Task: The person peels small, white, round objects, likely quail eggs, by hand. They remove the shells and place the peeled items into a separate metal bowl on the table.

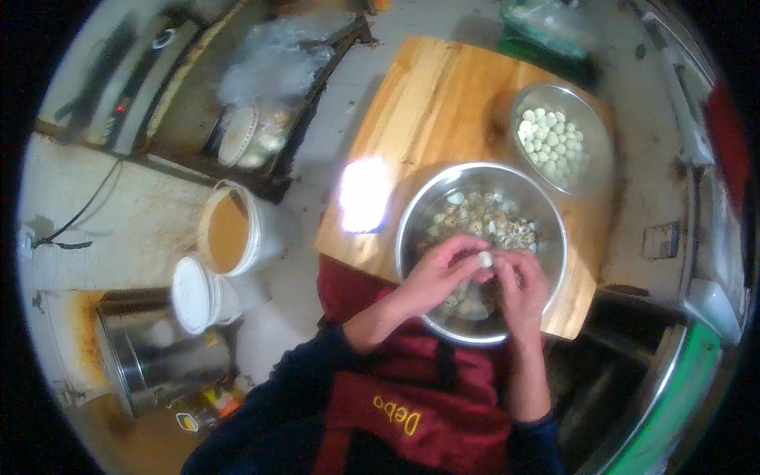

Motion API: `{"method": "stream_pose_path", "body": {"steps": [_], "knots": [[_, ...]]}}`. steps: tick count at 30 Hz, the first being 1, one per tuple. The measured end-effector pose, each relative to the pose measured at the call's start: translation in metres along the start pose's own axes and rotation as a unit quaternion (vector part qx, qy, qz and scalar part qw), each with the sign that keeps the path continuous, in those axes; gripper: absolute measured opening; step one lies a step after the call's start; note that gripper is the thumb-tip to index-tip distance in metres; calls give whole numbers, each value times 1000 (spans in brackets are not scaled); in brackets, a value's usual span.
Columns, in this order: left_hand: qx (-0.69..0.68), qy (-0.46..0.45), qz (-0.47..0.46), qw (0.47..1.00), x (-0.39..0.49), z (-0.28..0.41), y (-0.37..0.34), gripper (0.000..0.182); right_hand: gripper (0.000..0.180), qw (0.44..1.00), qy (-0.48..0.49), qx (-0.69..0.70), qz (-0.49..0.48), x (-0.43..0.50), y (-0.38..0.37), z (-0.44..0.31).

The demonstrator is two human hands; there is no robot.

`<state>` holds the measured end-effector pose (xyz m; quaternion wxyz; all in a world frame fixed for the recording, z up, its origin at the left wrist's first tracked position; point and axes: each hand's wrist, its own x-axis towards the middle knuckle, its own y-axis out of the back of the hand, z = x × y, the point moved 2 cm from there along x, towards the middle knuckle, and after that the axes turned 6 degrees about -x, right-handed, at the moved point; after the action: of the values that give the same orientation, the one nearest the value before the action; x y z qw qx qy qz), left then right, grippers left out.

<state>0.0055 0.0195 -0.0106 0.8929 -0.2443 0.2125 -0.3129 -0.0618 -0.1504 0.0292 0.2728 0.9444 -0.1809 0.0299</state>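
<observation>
My left hand (442,270) and my right hand (522,285) meet over a large steel bowl. Between their fingertips is a small whitish egg (485,259), apparently a quail egg; the left fingers are closed on it and the right fingertips touch its side. Speckled quail eggs and bits of shell (478,219) lie in the large steel bowl (404,237), partly hidden by my hands. Beyond it to the right, a smaller steel bowl (597,133) holds many pale peeled eggs (552,142).
Both bowls stand on a wooden tabletop (433,101). On the left are an open white bucket of brownish contents (228,231), a lidded white bucket (193,294) and a metal container (172,350). A dark shelf with plastic bags (267,71) stands at the upper left.
</observation>
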Motion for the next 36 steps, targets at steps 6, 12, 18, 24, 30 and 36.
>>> {"method": "stream_pose_path", "body": {"steps": [6, 12, 18, 24, 30, 36], "knots": [[141, -37, -3, 989, 0, 1, -1, 41, 6, 999, -27, 22, -24, -6, -5, 9], [101, -18, 13, 995, -1, 4, -2, 40, 9, 985, -139, 99, 17, -6, -1, 21], [116, -44, 16, 992, -1, 6, 0, 38, 10, 996, -55, 64, 21, -8, -4, 22], [90, -26, 52, 994, 2, 1, 3, 33, 9, 988, -114, 88, 59, -9, -2, 25], [-43, -52, 68, 995, 3, 2, 2, 31, 8, 977, -143, 85, 132, -9, 3, 22], [-45, -21, 84, 995, 2, 2, 5, 30, 18, 997, -4, 6, 73, -4, -1, 4]]}}
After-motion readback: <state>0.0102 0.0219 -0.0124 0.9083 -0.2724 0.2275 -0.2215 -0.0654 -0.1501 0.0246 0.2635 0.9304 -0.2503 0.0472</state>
